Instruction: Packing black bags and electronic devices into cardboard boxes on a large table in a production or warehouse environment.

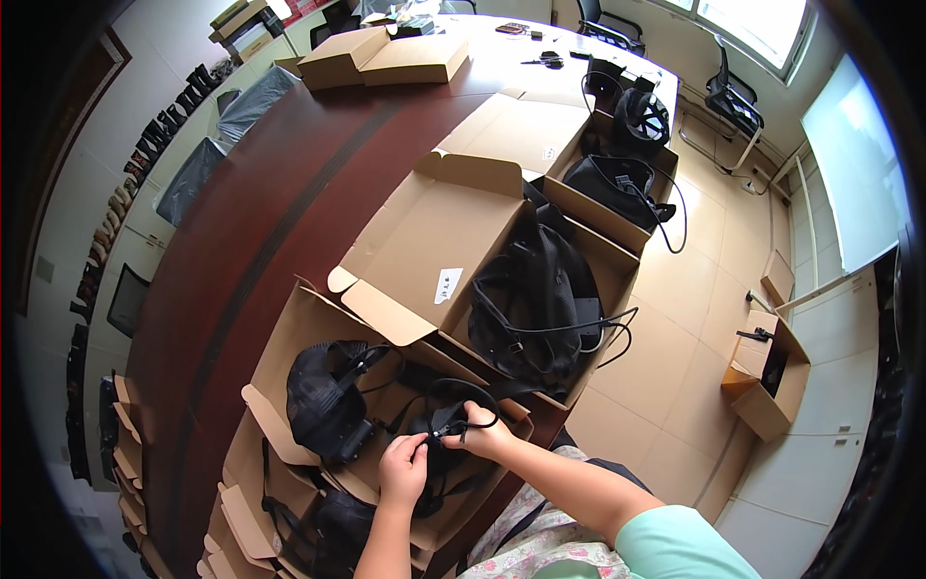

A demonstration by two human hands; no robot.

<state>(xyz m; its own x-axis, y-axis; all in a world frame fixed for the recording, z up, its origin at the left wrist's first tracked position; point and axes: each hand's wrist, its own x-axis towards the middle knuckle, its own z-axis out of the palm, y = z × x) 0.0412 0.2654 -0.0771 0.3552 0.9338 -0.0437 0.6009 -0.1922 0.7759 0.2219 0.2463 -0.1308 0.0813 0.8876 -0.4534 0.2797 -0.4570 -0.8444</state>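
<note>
Black cable (495,398), looped: over nearest cardboard box (274,425), between both hands. Left hand (403,471): above box, thumb and fingertips pinched on cable; exact part too small to tell. Right hand (479,431): above box, fingers closed round cable. Black cap (323,400): inside box, left side. Black backpack (526,299): in carton (400,241) just beyond box. Dark-red table (318,193): under box.

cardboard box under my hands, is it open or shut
Open: no lid covers the cardboard box, and its brown inside shows around the left hand and right hand.
</note>
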